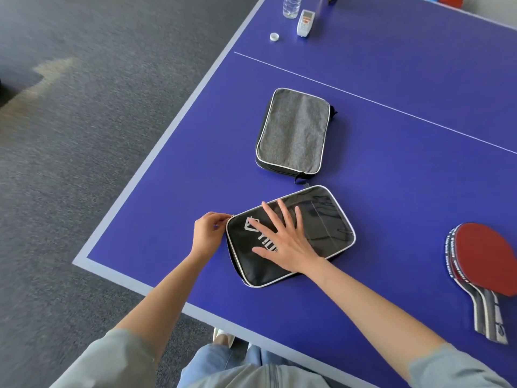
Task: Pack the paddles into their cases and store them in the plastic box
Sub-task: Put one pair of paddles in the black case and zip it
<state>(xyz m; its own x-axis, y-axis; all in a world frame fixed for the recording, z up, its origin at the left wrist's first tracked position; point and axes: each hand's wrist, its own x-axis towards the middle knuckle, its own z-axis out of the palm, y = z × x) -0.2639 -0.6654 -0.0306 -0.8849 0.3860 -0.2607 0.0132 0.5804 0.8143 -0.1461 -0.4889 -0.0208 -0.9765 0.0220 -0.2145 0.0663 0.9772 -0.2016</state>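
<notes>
A black paddle case [321,219] with white piping lies flat near the table's front corner. My right hand [282,239] presses on it with fingers spread straight. My left hand [208,233] pinches the zipper pull at the case's left corner. A grey paddle case [293,133] lies closed just behind it. Stacked red paddles [486,259] with striped handles lie at the right edge of view.
The blue table tennis table [391,177] has a pale border and a white centre line. At its far end stand a water bottle [292,5], its loose white cap [274,36] and a small white device [305,23]. Grey carpet lies to the left.
</notes>
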